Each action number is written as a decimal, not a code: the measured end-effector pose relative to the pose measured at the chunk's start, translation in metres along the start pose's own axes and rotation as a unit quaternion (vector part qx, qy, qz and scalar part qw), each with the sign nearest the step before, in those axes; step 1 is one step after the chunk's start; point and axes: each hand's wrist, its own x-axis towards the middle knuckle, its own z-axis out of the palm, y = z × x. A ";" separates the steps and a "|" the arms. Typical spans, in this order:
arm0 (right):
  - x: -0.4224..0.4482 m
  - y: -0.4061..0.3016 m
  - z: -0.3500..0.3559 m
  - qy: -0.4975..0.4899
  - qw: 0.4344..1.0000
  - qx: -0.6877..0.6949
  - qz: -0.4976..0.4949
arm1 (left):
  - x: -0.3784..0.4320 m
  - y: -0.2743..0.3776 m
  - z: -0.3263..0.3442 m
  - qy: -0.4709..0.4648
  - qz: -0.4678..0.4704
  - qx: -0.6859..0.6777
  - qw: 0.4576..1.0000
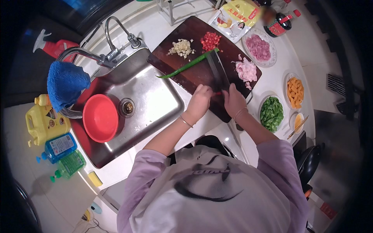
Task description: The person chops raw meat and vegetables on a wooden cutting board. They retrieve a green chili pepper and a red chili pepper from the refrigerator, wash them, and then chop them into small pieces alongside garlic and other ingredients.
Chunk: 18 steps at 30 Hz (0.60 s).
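Note:
A dark wooden cutting board (193,78) lies on the counter before me. My right hand (235,102) grips a cleaver whose broad blade (218,68) points away from me over the board. The fingers of my left hand (200,99) are curled at the end of a small red strip, likely a chili (217,93), at the board's near side. A long green chili (186,66) lies across the board, its stem end by the blade's tip. Farther up sit chopped garlic (182,48) and chopped red chili (210,41). Pale pink meat or fat pieces (246,70) lie to the right.
Left of the board is a steel sink (154,96) with a red basin (100,118) and faucet (81,52). At right stand plates of diced meat (258,48), green pepper pieces (271,114) and orange pieces (295,92), plus a small bowl (297,122) with chopsticks.

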 end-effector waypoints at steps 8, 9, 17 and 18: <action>-0.013 -0.002 -0.020 -0.019 0.999 0.038 -0.005 | 0.002 -0.001 -0.002 0.017 -0.006 -0.011 1.000; -0.013 -0.001 -0.019 -0.011 0.999 0.038 -0.012 | 0.003 -0.001 -0.002 0.013 -0.007 -0.011 1.000; -0.008 -0.001 -0.015 -0.049 0.999 0.019 0.003 | 0.003 0.001 -0.002 0.012 -0.009 -0.005 1.000; -0.007 -0.003 -0.016 -0.060 0.998 0.005 0.007 | 0.003 0.000 -0.002 0.006 -0.013 -0.006 1.000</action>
